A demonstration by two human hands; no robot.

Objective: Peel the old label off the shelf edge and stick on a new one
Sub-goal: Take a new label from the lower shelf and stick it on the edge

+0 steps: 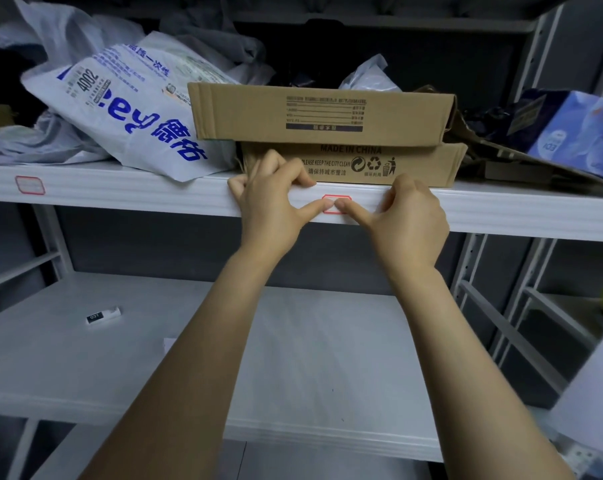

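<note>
A small white label with a red border (pixel 335 199) sits on the front edge of the white shelf (pixel 137 194). Both of my thumbs press on it, tips almost meeting at its middle, so only its top and bottom border show. My left hand (pixel 270 199) has its fingers curled over the top of the shelf edge. My right hand (pixel 409 216) has its fingers hooked over the edge to the right of the label. A second red-bordered label (pixel 30 185) is stuck on the same shelf edge far to the left.
Two stacked cardboard boxes (pixel 322 114) stand on the shelf just behind my hands. A white printed plastic bag (pixel 120 109) lies to their left, a blue package (pixel 577 133) at the right. On the lower shelf (pixel 310 341) lies a small white item (pixel 103 315).
</note>
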